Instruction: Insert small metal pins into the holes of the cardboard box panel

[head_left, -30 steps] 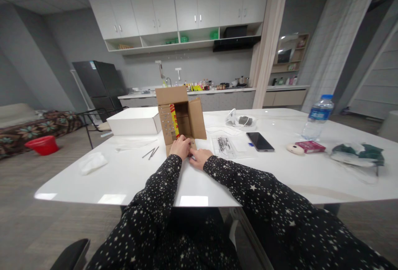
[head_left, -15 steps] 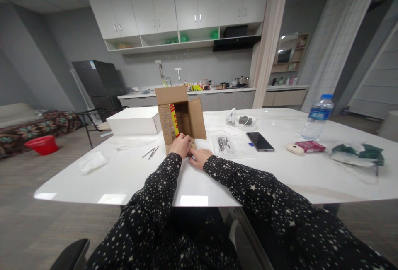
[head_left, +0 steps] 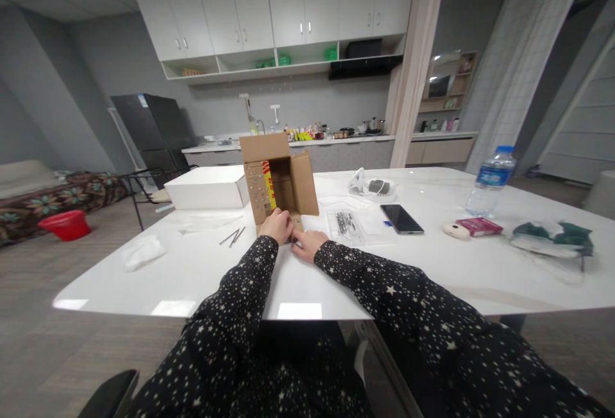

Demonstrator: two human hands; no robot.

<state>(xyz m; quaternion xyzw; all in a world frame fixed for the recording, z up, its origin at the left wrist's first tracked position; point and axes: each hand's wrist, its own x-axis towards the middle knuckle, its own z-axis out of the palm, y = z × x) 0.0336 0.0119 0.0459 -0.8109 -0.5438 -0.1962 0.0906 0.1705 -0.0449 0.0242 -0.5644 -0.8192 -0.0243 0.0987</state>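
An open cardboard box (head_left: 302, 184) stands on the white table, its mouth facing me and its flaps folded out. Small shiny dots, too small to name, cover the left flap (head_left: 258, 192), which has yellow and red tape along its edge. At the box's lower front flap, my left hand (head_left: 277, 225) has its fingers curled and closed. Touching it from the right is my right hand (head_left: 309, 245), its fingers also bent together and low at the flap's edge. Whatever lies between the fingertips is hidden.
Left of the box are a white box (head_left: 209, 188), several thin metal rods (head_left: 234, 236) and a crumpled tissue (head_left: 143, 252). To the right lie a clear case of small metal pieces (head_left: 346, 225), a phone (head_left: 402, 219), a pink packet (head_left: 480, 227) and a water bottle (head_left: 491, 181).
My left hand has shifted slightly left and toward me, still by the lower flap. The right hand and the box stay almost where they were.
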